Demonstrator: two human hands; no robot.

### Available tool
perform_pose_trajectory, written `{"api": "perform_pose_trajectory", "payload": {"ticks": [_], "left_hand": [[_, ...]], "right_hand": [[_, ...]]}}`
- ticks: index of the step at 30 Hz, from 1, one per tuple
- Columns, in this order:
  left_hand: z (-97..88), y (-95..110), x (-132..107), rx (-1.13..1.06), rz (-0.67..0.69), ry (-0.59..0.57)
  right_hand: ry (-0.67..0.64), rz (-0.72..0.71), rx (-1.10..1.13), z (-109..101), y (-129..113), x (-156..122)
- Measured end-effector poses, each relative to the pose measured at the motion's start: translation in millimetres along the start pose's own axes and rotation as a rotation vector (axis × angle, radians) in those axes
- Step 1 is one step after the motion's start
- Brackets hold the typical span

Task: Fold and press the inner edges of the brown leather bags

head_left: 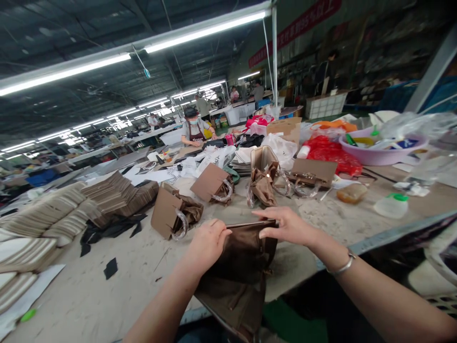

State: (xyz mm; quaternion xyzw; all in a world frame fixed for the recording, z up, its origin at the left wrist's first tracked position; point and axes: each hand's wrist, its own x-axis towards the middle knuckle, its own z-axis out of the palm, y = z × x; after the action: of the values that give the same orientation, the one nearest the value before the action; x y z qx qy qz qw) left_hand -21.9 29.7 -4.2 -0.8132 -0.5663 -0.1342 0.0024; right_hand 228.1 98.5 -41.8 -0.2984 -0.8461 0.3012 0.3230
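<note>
at the near edge of the table (135, 286), a brown bag (246, 245) held by its rim

the bag lies in front of the person, its upper part over the tabletop and its lower part reaching out past the edge. the left hand (209, 243) pinches one end of the rim between thumb and curled fingers. the right hand (283, 224) is at the other end, fingers stretched out along the top, thumb apart from them and lower down; how firmly it presses, i cannot tell. a silvery bracelet (344, 263) circles the right wrist.

just beyond the hands stand more brown bags (164, 214), some with clear-wrapped handles (181, 226). to the left are stacked brown panels (110, 190) with black scraps (110, 268) near them. to the right lie an amber block (352, 193) and a clear bottle (391, 208) with a green cap, and behind these a red plastic bag (330, 155) beside a lavender basin (374, 155). farther across, a co-worker (193, 131) in an apron leans over a work surface.
</note>
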Motion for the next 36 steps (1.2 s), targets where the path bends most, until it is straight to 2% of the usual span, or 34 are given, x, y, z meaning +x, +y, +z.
{"api": "perform_pose_trajectory", "payload": {"ticks": [4,9,13,19,26,31,36], "left_hand": [[0.7,0,2,0.009,-0.003,0.016],[3.0,0,3,0.037,-0.022,0.041],[4.2,1,6,0.053,-0.072,0.049],[2.9,1,9,0.050,-0.081,0.028],[3.0,0,8,0.073,-0.083,0.024],[3.1,1,9,0.073,-0.081,0.017],[2.3,-1,9,0.038,-0.053,0.029]], "right_hand": [[-0.064,-0.059,-0.064,5,-7,12],[-0.014,-0.075,-0.093,13,-5,19],[-0.008,-0.094,-0.231,13,-7,18],[-0.130,-0.073,-0.450,4,-22,21],[-0.145,-0.088,-0.706,20,-39,38],[-0.156,-0.066,-0.747,18,-41,33],[-0.185,-0.117,-0.728,22,-49,40]]}}
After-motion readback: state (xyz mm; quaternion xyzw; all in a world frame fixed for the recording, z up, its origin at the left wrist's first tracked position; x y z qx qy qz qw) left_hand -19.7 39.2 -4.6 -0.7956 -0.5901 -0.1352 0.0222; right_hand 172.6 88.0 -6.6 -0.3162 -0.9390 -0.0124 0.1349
